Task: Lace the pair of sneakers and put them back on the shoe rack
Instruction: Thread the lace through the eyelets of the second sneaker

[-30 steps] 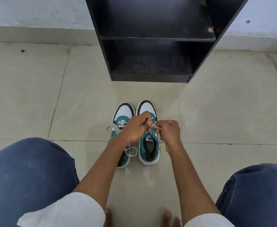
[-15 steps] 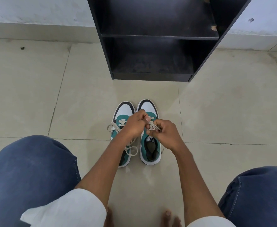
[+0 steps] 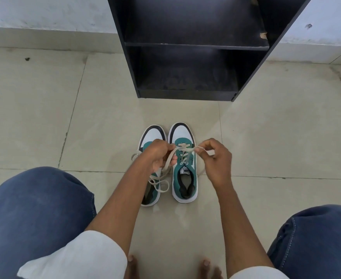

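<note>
Two teal, white and black sneakers stand side by side on the tiled floor, toes toward the black shoe rack (image 3: pixel 193 93). Over the right sneaker (image 3: pixel 183 178), my left hand (image 3: pixel 158 155) pinches one end of its cream lace (image 3: pixel 182 151) and my right hand (image 3: pixel 216 160) pinches the other end, pulled out sideways. The lace crosses through the upper eyelets. My left hand and forearm cover much of the left sneaker (image 3: pixel 152 135), whose loose lace lies looped over its opening.
The rack's two visible shelves hold nothing. A white wall with a pale skirting runs behind it. My knees in blue jeans frame the lower corners, and my bare toes (image 3: pixel 206 264) show at the bottom edge. Bare tile surrounds the shoes.
My hands were close together over the right sneaker's tongue; now they have spread apart, the right hand moving out to the right, drawing the lace ends taut.
</note>
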